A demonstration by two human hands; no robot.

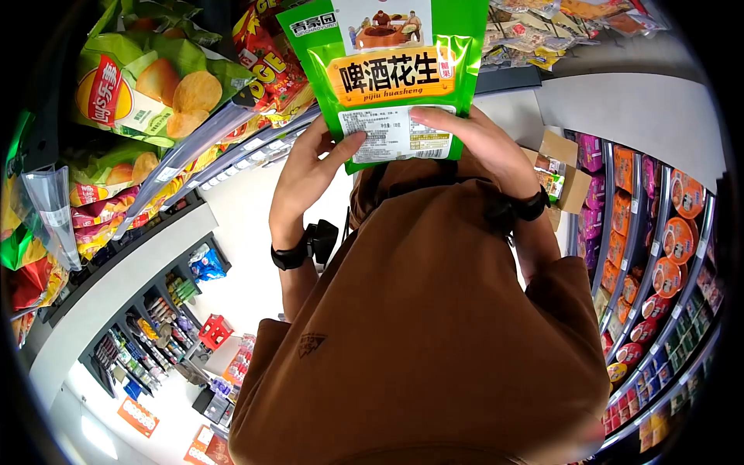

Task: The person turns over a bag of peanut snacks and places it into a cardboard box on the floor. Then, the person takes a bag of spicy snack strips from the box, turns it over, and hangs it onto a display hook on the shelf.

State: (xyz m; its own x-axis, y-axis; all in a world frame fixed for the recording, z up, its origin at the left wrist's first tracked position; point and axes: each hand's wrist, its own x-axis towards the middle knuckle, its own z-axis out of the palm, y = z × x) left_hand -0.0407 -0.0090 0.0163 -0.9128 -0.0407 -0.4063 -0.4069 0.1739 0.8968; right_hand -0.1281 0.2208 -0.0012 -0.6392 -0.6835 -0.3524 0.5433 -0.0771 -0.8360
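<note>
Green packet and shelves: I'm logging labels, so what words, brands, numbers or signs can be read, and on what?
"青豪园": green packet, upper left
"啤酒花生": packet's orange band
"pijiu huasheng": same band
"GE": red bag, rest unclear
Too small or unclear: packet's fine print, chip bag logo, orange tubs, shirt logo, poster, shelf tags.

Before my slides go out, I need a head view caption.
Both hands hold a green bag near shelved chips.
</note>
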